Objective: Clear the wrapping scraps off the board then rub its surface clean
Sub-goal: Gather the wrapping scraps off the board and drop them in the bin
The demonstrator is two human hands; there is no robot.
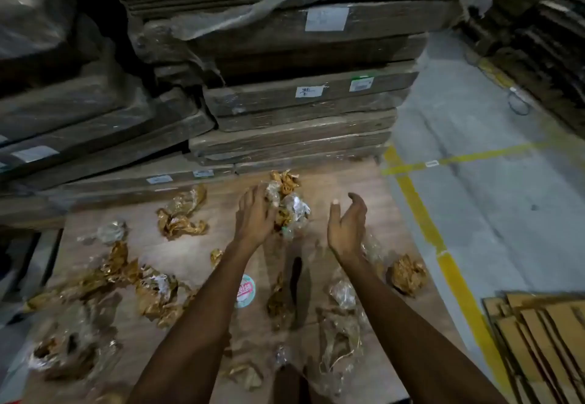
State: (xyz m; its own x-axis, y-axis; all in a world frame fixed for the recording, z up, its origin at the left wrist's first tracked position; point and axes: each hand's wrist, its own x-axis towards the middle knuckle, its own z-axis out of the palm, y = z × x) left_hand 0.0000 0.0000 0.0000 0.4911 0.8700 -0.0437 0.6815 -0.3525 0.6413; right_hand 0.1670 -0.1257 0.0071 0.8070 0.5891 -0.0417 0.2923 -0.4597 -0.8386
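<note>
Board [323, 182] carries loose wrapping scraps [155, 293] nearest the viewer, short of both sets of fingers; right hand [346, 229] open, fingers relaxed, holding nothing; left hand [254, 217] grips 1 scrap wad [291, 210] (plastic and brown paper); stacked boards [300, 99] beyond the fingertips.
</note>
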